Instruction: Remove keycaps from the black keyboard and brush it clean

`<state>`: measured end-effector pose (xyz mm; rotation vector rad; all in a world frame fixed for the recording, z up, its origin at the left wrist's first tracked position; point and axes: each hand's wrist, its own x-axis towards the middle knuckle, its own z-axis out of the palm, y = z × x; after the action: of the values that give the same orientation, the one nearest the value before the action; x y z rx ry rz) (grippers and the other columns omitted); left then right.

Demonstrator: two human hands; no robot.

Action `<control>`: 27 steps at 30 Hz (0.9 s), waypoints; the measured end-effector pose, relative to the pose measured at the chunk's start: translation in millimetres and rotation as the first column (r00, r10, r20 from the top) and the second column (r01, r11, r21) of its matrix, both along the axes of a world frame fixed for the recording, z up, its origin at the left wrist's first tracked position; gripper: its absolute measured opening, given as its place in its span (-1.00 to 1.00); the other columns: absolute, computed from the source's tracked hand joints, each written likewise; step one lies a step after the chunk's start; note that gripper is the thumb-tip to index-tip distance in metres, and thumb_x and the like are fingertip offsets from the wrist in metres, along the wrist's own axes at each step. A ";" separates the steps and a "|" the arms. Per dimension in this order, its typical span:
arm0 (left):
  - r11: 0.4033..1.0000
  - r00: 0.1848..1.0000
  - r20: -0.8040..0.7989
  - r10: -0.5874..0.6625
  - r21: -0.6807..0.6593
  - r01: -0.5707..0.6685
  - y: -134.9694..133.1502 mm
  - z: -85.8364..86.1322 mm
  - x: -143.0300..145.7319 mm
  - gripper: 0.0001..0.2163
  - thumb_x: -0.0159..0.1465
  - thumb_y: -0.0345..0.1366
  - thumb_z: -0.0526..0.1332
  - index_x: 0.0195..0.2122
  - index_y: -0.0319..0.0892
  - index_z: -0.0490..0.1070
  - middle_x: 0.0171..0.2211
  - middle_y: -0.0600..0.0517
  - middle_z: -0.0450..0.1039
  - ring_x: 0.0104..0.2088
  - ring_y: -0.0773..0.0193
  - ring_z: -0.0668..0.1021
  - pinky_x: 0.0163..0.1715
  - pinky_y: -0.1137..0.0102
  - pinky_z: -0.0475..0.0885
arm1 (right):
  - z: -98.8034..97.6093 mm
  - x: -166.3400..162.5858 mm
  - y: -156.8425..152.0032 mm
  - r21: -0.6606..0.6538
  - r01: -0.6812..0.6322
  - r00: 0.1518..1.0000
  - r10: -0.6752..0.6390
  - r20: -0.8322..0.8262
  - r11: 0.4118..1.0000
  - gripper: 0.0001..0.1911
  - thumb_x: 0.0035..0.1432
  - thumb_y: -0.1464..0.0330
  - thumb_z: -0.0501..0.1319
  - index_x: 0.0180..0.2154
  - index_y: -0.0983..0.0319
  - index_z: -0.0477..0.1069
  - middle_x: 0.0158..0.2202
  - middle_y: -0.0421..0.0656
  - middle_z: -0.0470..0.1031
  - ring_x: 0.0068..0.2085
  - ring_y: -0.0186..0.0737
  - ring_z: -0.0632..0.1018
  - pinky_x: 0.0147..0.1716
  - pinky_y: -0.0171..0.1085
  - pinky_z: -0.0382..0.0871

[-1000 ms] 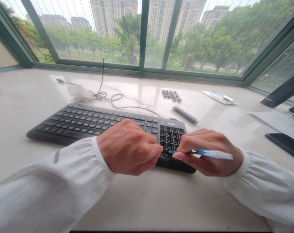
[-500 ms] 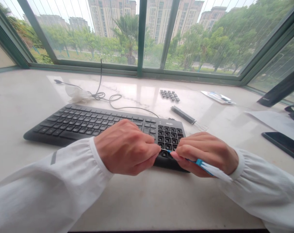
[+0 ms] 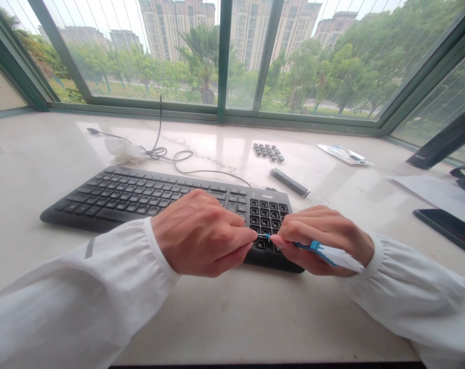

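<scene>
My right hand (image 3: 324,238) is closed round a blue cleaning brush (image 3: 338,257), whose white bristles stick out toward my wrist. At its other end, a thin pale tip shows between my hands. My left hand (image 3: 205,236) is closed, with thumb and forefinger pinching the end of that tip. Both hands are over the right part of a black keyboard (image 3: 109,189). Its number pad (image 3: 269,210) has no caps on, and open square sockets show there. My left hand hides part of the main keys.
Behind the keyboard lie loose keycaps (image 3: 268,151), a dark keycap puller (image 3: 289,182) with wire loops, a coiled cable (image 3: 155,152) and a clear plastic bag (image 3: 123,149). A small packet (image 3: 343,154), white paper (image 3: 440,192) and a phone (image 3: 449,230) are on the right.
Both hands have shifted very slightly, with the brush still between them. The keyboard has slid a little to the right.
</scene>
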<state>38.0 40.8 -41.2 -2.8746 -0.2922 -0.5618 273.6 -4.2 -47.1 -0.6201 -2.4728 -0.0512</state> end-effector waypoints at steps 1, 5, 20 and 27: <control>1.000 1.000 -0.010 0.005 -0.004 -0.005 0.1 -0.2 0.0 -0.79 0.31 -0.29 0.11 -0.35 -0.09 0.55 -0.62 0.17 0.38 -0.68 0.36 0.35 -0.64 0.33 0.03 | -1.1 0.7 0.4 -0.012 0.004 1.000 -0.004 -0.026 1.000 -0.76 0.24 0.55 0.15 -0.43 0.18 0.19 -0.60 -0.32 0.29 -0.60 -0.42 0.26 -0.59 -0.37 0.15; 0.999 0.999 -0.040 0.030 -0.016 -0.031 1.0 -1.5 -0.8 -0.80 0.31 -0.28 0.11 -0.31 -0.07 0.55 -0.61 0.18 0.39 -0.67 0.35 0.35 -0.64 0.34 0.01 | -3.9 5.2 2.4 -0.017 0.068 0.980 -0.070 -0.184 0.998 -0.78 0.22 0.49 0.20 -0.43 0.19 0.21 -0.62 -0.34 0.29 -0.61 -0.43 0.30 -0.59 -0.40 0.18; 0.994 0.992 0.060 0.107 -0.014 -0.107 0.7 -10.6 7.5 -0.78 0.32 -0.20 0.16 -0.42 -0.05 0.55 -0.59 0.21 0.45 -0.66 0.36 0.35 -0.63 0.35 -0.02 | 5.9 4.3 4.4 0.069 0.150 0.985 -0.143 -0.093 0.986 -0.76 0.27 0.43 0.14 -0.47 0.21 0.27 -0.67 -0.30 0.27 -0.63 -0.39 0.20 -0.58 -0.33 0.12; 0.993 0.988 0.102 0.114 0.003 -0.115 -1.5 -12.2 9.6 -0.77 0.31 -0.24 0.15 -0.45 -0.04 0.54 -0.61 0.22 0.44 -0.67 0.37 0.32 -0.63 0.35 -0.02 | 7.1 4.7 4.3 0.073 0.142 0.987 -0.136 -0.082 0.987 -0.78 0.27 0.44 0.14 -0.46 0.21 0.29 -0.65 -0.28 0.32 -0.63 -0.39 0.22 -0.58 -0.32 0.11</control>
<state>47.6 39.3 -53.4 -2.8030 -0.4665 -0.6867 278.3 0.1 -40.0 -0.7462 -2.3383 -0.1756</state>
